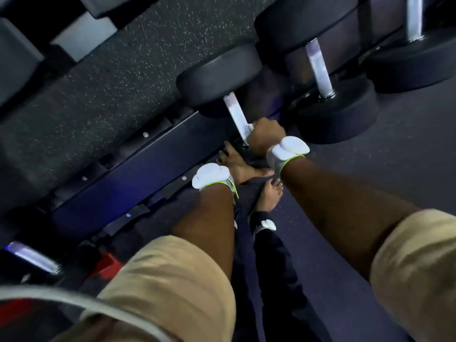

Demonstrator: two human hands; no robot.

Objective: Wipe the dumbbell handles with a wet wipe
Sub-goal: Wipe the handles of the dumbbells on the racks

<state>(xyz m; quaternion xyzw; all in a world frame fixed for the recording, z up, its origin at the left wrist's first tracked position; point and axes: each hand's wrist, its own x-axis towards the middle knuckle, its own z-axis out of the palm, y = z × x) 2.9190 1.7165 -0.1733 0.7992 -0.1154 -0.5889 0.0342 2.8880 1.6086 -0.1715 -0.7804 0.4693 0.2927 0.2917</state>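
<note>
A black dumbbell lies on the rack with its far head (219, 75) up in the frame and its knurled silver handle (235, 114) running down toward me. My right hand (265, 135) grips the near end of that handle. A small white edge of the wet wipe (250, 126) shows at my fingertips; the remainder is hidden in my fist. My left hand (238, 164) rests on the dumbbell's dark near head, which is mostly hidden under both hands. Both wrists wear white bands.
To the right are a second dumbbell with a silver handle (319, 70) and a third handle (414, 18). The dark rack rail (138, 174) runs diagonally to the lower left, above speckled rubber floor (111, 82). My bare foot (270, 196) stands just below the hands.
</note>
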